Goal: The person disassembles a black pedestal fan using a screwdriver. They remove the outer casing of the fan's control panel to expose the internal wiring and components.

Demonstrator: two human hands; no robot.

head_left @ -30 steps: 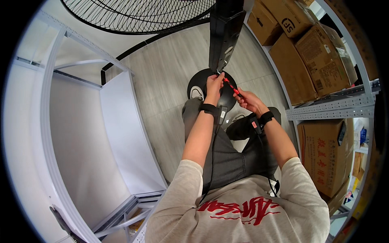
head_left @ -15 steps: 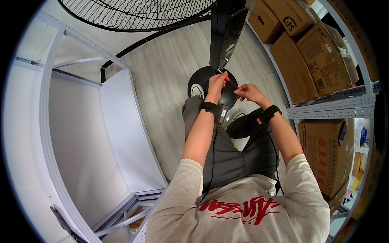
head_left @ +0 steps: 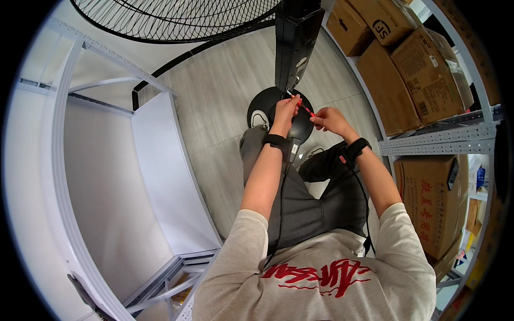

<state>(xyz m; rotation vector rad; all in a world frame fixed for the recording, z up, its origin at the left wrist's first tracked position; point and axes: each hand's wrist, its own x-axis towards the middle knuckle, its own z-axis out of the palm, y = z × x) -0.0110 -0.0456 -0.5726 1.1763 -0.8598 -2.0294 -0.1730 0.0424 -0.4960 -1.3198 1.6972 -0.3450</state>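
Note:
Low in front of me, a black upright column (head_left: 292, 48) meets a round black base (head_left: 305, 125) on the floor. My left hand (head_left: 286, 114) is closed in a pinch at the column's foot, on the upper end of a slim red-and-black tool (head_left: 306, 108). A small pale, metallic-looking tip shows just beyond those fingers, by the column. To the right, my right hand (head_left: 330, 121) is closed on the tool's lower red end. The tool slants between both hands; its exact kind is too small to make out.
A large black fan grille (head_left: 176, 21) spans the top left. White shelving (head_left: 160, 171) stands at left. On the right, a metal rack (head_left: 439, 142) holds several cardboard boxes (head_left: 428, 203). My shoes (head_left: 259, 119) are beside the base, and black cables run from both wristbands.
My right hand has shifted slightly up and left along the tool, and the tool looks turned, with more red showing. My left hand stays nearly in place.

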